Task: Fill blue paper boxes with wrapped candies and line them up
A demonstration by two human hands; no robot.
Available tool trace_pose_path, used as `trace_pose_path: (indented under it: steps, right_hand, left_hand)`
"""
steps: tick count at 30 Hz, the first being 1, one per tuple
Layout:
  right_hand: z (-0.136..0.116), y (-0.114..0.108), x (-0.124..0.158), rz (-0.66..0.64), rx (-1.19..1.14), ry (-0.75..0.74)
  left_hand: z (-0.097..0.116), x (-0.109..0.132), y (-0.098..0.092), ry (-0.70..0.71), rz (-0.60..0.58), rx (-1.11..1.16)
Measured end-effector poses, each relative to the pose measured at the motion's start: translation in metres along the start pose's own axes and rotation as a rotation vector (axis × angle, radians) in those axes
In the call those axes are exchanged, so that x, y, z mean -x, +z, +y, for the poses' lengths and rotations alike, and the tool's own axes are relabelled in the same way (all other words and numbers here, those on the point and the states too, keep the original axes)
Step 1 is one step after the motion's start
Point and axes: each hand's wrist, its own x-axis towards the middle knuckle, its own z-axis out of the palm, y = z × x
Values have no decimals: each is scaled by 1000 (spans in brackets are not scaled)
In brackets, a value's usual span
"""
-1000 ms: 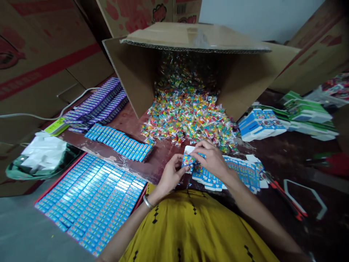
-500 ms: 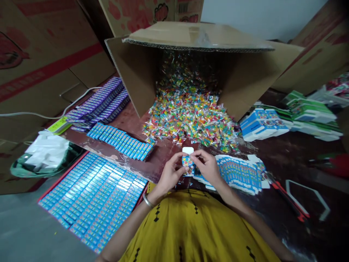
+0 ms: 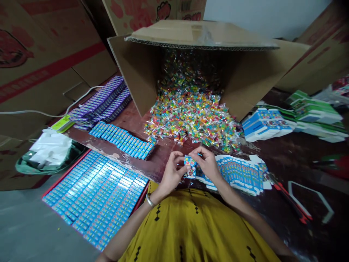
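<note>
A small blue printed box (image 3: pixel 190 168) is held upright between both hands above the table's front edge. My left hand (image 3: pixel 173 171) grips its left side, thumb on the printed front. At its top right corner, the fingers of my right hand (image 3: pixel 206 162) are pinched on the box. No white flap shows above its top. Flat blue cartons (image 3: pixel 237 173) lie fanned out just right of my right hand. Beyond the hands, small clear packets of colourful candy (image 3: pixel 191 116) spill from a large cardboard box (image 3: pixel 141 76).
Left are a row of blue boxes (image 3: pixel 122 140), purple boxes (image 3: pixel 103 98), a tray of blue boxes (image 3: pixel 95 196) and a green bag (image 3: pixel 24 165) with white pieces. Right are blue carton stacks (image 3: pixel 264 123), green cartons (image 3: pixel 313 109) and a red-black tool (image 3: pixel 293 203).
The white top flap of the small box has gone down out of sight. My right hand's fingers have moved slightly at the top edge, and the camera view has shifted a little.
</note>
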Motion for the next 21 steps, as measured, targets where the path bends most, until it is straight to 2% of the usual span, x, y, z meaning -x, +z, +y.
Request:
trace_pose_path:
  steps: [5, 11, 13, 17, 19, 21]
  right_hand:
    - [1, -4, -8, -57, -37, 109]
    - [4, -10, -16, -105, -79, 194]
    - [4, -10, -16, -115, -46, 157]
    - [-1, -9, -8, -85, 116, -43]
    - [-3, -9, -1, -143, 188, -96]
    - [-4, -10, 6, -269, 292, -128]
  left_hand:
    - [-1, 3, 0, 43, 48, -203]
    - [1, 4, -2, 36, -17, -205]
    - [3, 5, -3, 33, -41, -224]
    - [7, 5, -6, 65, -45, -266]
    - [8, 4, -8, 83, -29, -233]
    - [7, 1, -10, 80, -12, -169]
